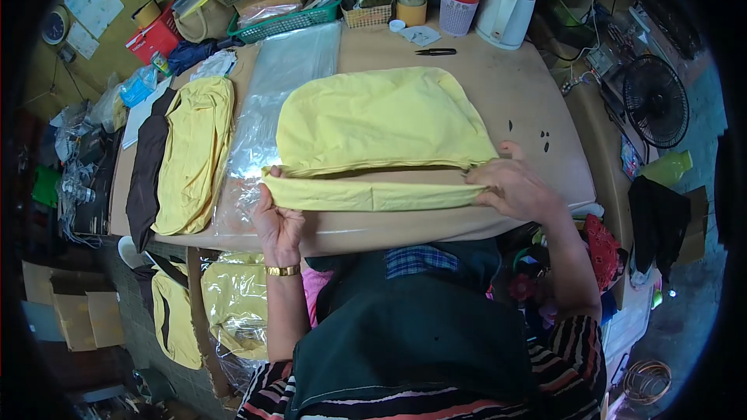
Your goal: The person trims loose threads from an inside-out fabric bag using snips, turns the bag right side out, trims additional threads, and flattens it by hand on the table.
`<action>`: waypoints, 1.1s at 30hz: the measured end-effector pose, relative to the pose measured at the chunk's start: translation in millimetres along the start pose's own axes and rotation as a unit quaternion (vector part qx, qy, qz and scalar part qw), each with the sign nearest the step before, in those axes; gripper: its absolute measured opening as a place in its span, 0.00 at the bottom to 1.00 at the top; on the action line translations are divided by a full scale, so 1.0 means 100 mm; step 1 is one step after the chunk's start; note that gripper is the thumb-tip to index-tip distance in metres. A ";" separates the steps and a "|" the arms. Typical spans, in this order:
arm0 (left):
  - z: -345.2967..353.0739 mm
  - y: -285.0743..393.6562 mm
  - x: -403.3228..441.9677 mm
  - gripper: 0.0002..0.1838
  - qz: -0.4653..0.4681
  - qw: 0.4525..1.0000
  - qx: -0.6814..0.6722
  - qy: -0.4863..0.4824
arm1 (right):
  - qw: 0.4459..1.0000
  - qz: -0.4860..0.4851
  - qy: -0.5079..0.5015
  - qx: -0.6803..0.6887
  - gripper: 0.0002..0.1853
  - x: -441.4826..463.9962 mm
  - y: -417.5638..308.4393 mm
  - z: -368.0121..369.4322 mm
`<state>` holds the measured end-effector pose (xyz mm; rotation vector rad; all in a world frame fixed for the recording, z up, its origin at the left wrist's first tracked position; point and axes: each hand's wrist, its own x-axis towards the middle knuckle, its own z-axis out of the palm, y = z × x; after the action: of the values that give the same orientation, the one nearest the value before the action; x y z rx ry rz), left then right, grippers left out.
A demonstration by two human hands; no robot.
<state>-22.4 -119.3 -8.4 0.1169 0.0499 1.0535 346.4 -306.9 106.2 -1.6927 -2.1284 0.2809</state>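
A pale yellow cloth bag [381, 120] lies flat on the table, its rounded side facing away from me. A long folded strap [369, 196] of the same cloth runs along its near side, with a narrow gap between strap and body. My left hand [278, 218] pinches the strap's left end near the table's front edge. At the right end, my right hand [517, 187] grips the strap where it meets the bag's corner; its thumb is below and its fingers are on top. Both ends of the strap are partly hidden by my fingers.
Left of the bag lie clear plastic sleeves [292, 70] and a stack of yellow and dark brown cloth pieces [194, 155]. Thread snips [436, 52] rest beyond it. A white kettle [506, 12], a green basket [288, 27] and jars line the back. A black fan [655, 101] stands right.
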 end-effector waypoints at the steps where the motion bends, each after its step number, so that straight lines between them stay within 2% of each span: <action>1: 0.04 0.03 -0.04 0.19 -0.008 0.998 0.008 0.067 | 1.000 0.001 0.000 -0.002 0.13 -0.04 0.02 -0.02; 3: -0.11 0.07 -0.07 0.19 -0.027 0.996 -0.009 0.088 | 0.991 0.051 -0.118 -0.029 0.10 -0.06 -0.05 -0.12; 5: -0.07 0.01 -0.17 0.18 -0.076 0.983 -0.068 0.153 | 0.988 0.083 -0.126 -0.038 0.11 -0.13 -0.06 -0.15; 6: -0.06 -0.05 -0.22 0.16 -0.105 0.982 -0.078 0.139 | 0.983 0.112 -0.133 -0.052 0.11 -0.17 -0.03 -0.18; 7: -0.02 -0.10 -0.30 0.15 -0.092 0.980 0.057 0.167 | 0.983 0.117 -0.132 -0.054 0.11 -0.22 0.01 -0.21; 8: 0.00 -0.14 -0.39 0.15 -0.077 0.960 0.190 0.190 | 0.985 0.091 -0.146 0.022 0.11 -0.28 0.07 -0.23; 9: -0.07 0.09 -0.60 0.15 -0.037 0.792 0.598 0.115 | 0.981 0.064 -0.157 0.098 0.10 -0.34 0.15 -0.25; 10: 0.10 0.29 -0.65 0.16 -0.072 0.669 0.732 0.111 | 0.981 0.071 -0.153 0.098 0.10 -0.41 0.24 -0.26; 11: 0.28 0.48 -0.70 0.17 -0.107 0.523 0.840 0.098 | 0.967 0.146 -0.026 0.206 0.09 -0.46 0.37 -0.27; 12: 0.72 0.55 -0.68 0.18 -0.227 0.566 0.771 0.184 | 0.921 0.216 0.100 0.308 0.09 -0.49 0.50 -0.25; 14: 0.81 0.77 -0.55 0.17 -0.040 0.532 0.826 0.181 | 0.926 0.247 0.206 0.198 0.10 -0.37 0.96 -0.10; 16: 0.89 0.59 -0.12 0.15 0.138 0.508 0.847 0.075 | 0.915 0.227 0.242 0.229 0.13 -0.04 1.04 0.02; 18: 0.89 0.23 0.38 0.16 0.204 0.507 0.838 -0.002 | 0.930 0.221 0.273 0.110 0.16 0.33 0.96 0.17; 20: 0.85 -0.06 0.76 0.19 0.199 0.456 0.866 -0.052 | 0.936 0.207 0.276 0.072 0.18 0.55 0.89 0.30; 22: 0.62 -0.13 1.10 0.17 0.242 0.386 0.876 -0.161 | 0.940 0.196 0.278 0.030 0.20 0.65 0.97 0.37; 23: 0.57 -0.15 1.16 0.17 0.241 0.387 0.875 -0.163 | 0.942 0.198 0.271 0.018 0.21 0.67 1.04 0.40; 25: 0.47 -0.17 1.27 0.12 0.139 0.484 0.860 -0.078 | 0.942 0.204 0.267 0.001 0.21 0.68 1.17 0.46; 26: 0.42 -0.20 1.30 0.12 0.138 0.485 0.860 -0.082 | 0.939 0.195 0.285 0.004 0.21 0.69 1.20 0.49; 28: 0.33 -0.22 1.31 0.09 0.187 0.524 0.827 -0.082 | 0.934 0.186 0.304 0.005 0.20 0.71 1.27 0.51; 30: 0.35 -0.26 1.28 0.09 0.192 0.531 0.822 -0.078 | 0.929 0.251 0.192 0.191 0.16 0.74 1.36 0.51; 31: 0.37 -0.27 1.26 0.10 0.199 0.536 0.817 -0.072 | 0.929 0.250 0.194 0.190 0.16 0.75 1.46 0.55; 33: 0.37 -0.17 1.24 0.11 0.193 0.535 0.820 -0.067 | 0.843 0.181 0.216 0.457 0.10 0.75 1.67 0.56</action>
<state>57.3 -22.6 28.0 2.0385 0.9351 1.0832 455.7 -188.2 3.5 -1.3446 -1.0299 0.7875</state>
